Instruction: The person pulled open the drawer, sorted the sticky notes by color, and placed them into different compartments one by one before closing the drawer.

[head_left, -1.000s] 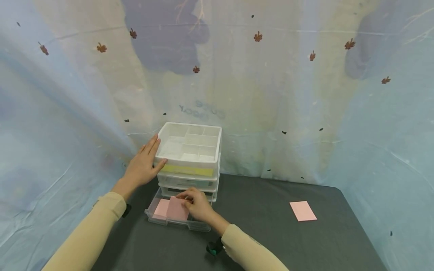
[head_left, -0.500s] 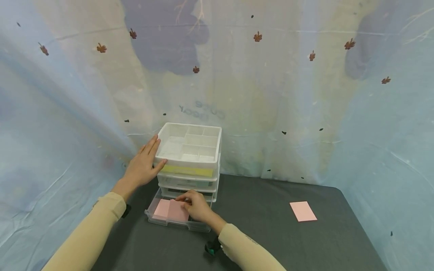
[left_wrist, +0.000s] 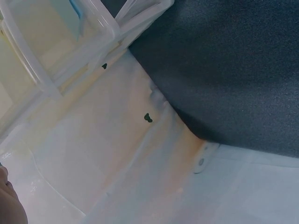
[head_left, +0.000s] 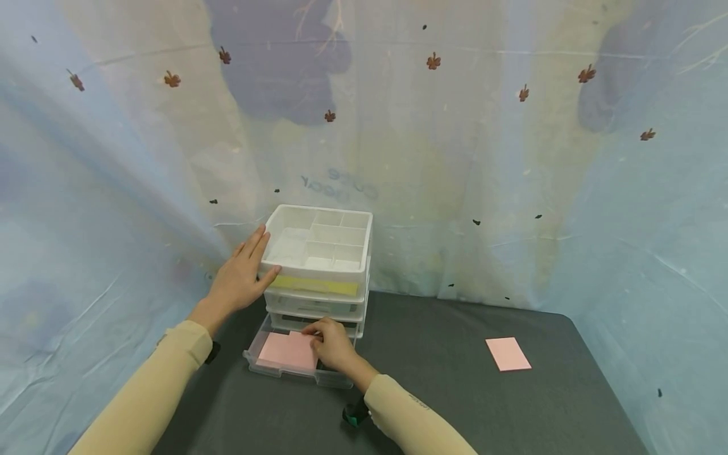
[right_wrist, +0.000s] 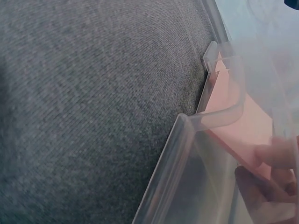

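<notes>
A white drawer unit (head_left: 313,276) stands left of centre in the head view, its clear bottom drawer (head_left: 332,380) pulled out. My left hand (head_left: 241,278) rests against the unit's upper left edge, fingers straight and thumb on the front rim. Inside the drawer, my right hand (head_left: 335,347) pinches the right side of a pink sticky note pad (head_left: 304,351). Another pink sticky note pad (head_left: 272,349) lies to its left, the two edges meeting or overlapping. The right wrist view shows thumb and fingers on the held pad (right_wrist: 243,126), partly behind the clear drawer wall.
A third pink square (head_left: 508,354) lies on the dark tabletop (head_left: 421,379) at the right. The unit's top tray (head_left: 290,243) has several compartments. Yellow contents (head_left: 318,286) show through the upper drawer. A patterned curtain (head_left: 455,158) hangs behind and at both sides.
The pink pad in my right hand has tipped down from a raised angle and now lies flatter beside the other. My left hand keeps its place on the drawer unit.
</notes>
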Motion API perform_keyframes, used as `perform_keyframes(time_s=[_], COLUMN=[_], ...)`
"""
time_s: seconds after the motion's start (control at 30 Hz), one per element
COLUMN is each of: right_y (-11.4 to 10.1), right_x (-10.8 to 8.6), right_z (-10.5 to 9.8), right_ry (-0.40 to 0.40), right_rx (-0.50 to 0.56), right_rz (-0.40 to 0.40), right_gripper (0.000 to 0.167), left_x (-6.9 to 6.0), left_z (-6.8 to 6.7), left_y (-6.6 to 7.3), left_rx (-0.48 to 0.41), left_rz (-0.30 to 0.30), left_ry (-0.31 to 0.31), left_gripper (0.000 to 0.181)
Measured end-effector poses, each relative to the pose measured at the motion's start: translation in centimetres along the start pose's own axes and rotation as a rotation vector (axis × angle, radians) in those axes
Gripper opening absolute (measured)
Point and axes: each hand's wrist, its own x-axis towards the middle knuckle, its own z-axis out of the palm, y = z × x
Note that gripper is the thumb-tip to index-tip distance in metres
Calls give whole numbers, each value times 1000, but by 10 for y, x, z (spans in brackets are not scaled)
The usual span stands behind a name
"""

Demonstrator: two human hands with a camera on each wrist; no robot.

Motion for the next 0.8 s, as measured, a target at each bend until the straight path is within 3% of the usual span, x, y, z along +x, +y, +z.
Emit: perform_keyframes(time_s=[0.33, 0.8], right_y=[0, 0], right_x=[2, 3], right_z=[0, 1], right_ry=[-38, -118], right_rx=[-71, -47], right_rz=[54, 85], right_gripper=[32, 33], left_x=[3, 0], left_z=[-1, 2], left_y=[0, -5], left_rx=[10, 3], left_rz=[2, 20], left_ry=[-8, 6], left_gripper=[86, 86])
